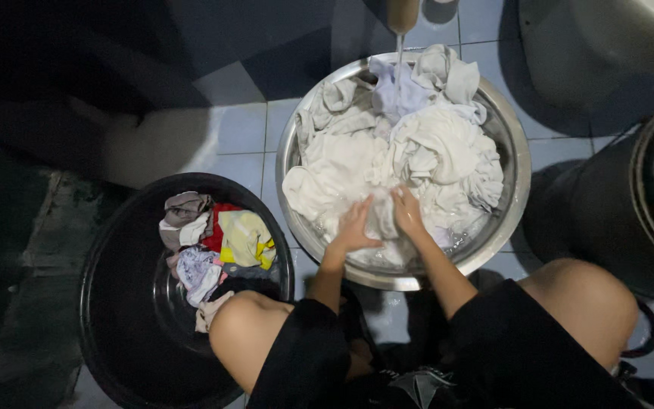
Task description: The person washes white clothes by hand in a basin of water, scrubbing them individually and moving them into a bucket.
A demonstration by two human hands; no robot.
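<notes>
Knees flank left hand and right hand, both clutching white laundry.

Two basins stand on the tiled floor: one metal basin at the far right and one black basin at the near left. The metal basin holds one heap of white cloths; how many pieces it has cannot be told. The black basin holds about six coloured pieces: one grey, one red, one yellow, one pale lilac, one dark and one beige. One stream of water falls into the metal basin. Two hands are in the white heap: one left hand and one right hand. Two bare knees show near. One dark barrel stands at the right.
</notes>
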